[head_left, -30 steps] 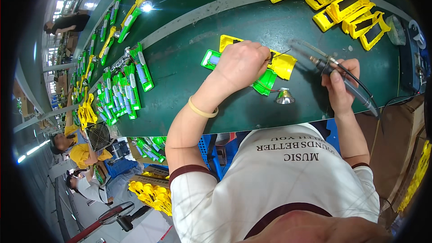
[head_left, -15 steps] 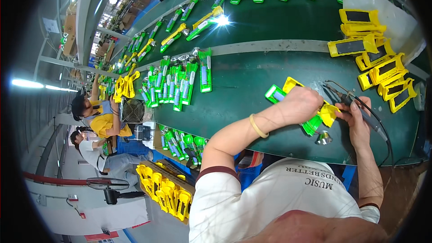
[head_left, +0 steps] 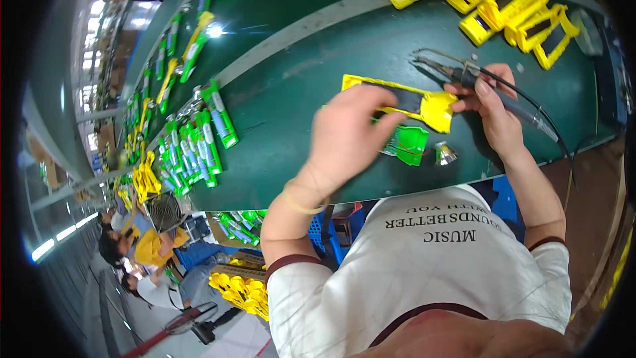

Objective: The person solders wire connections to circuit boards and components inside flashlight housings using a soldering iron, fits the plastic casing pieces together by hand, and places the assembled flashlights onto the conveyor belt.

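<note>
My left hand [head_left: 354, 132] is curled over a yellow plastic housing [head_left: 437, 111] with a dark panel, its fingers and thumb closed around the left part. The fingertips are partly hidden. My right hand [head_left: 493, 109] grips a black soldering iron [head_left: 469, 78] with a thin metal tube along its tip; its fingertips also touch the housing's right end. Below the housing lies an opened green housing [head_left: 412, 144] with thin wires, partly covered by my left hand. A shiny reflector cup [head_left: 445, 154] sits beside it near the table edge.
Yellow housings [head_left: 510, 10] are heaped at the far right. Green lamp bodies [head_left: 189, 149] cluster on the left, and more stand along the far belt. The iron's cable [head_left: 540, 122] loops over the right side. A crate of yellow parts [head_left: 242, 292] and co-workers are at lower left.
The view has shifted, bringing the work nearer the middle. The yellow housing now lies across above the green one, its panel showing. My left hand has moved toward its left part.
</note>
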The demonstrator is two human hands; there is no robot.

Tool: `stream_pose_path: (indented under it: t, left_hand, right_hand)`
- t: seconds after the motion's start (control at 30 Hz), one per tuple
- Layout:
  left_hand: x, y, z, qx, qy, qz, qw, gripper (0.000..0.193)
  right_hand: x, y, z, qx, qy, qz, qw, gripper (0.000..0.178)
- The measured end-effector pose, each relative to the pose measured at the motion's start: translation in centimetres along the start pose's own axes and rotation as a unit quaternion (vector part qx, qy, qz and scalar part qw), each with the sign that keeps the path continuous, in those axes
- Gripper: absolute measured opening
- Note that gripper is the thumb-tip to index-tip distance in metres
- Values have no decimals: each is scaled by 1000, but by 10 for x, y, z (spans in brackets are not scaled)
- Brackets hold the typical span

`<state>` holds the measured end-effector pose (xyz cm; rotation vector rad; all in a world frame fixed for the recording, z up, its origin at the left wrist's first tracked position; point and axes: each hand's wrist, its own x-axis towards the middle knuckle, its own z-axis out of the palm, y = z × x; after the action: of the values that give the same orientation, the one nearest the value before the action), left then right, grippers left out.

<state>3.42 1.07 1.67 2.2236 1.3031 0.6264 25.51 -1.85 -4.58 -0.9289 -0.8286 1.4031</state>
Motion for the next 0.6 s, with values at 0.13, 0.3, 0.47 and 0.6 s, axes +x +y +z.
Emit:
stream_pose_path:
  t: [0.13,0.3,0.47,0.6]
  left_hand:
    - [-15,-20,-27,-497,-89,-250,826,18]
    - [-24,-12,-6,-664,58,-283,690,21]
    - [-30,-33,-3,-315,-5,-109,943,18]
    - [-8,-23,12,-5,3,153,988,28]
  right_hand:
    - [1,-2,-1,-60,60,-68,994,26]
    - [-9,-10,2,-66,71,-57,994,26]
    - [-20,-16,14,-84,64,-78,991,27]
    - [-18,-11,6,-88,74,-84,990,26]
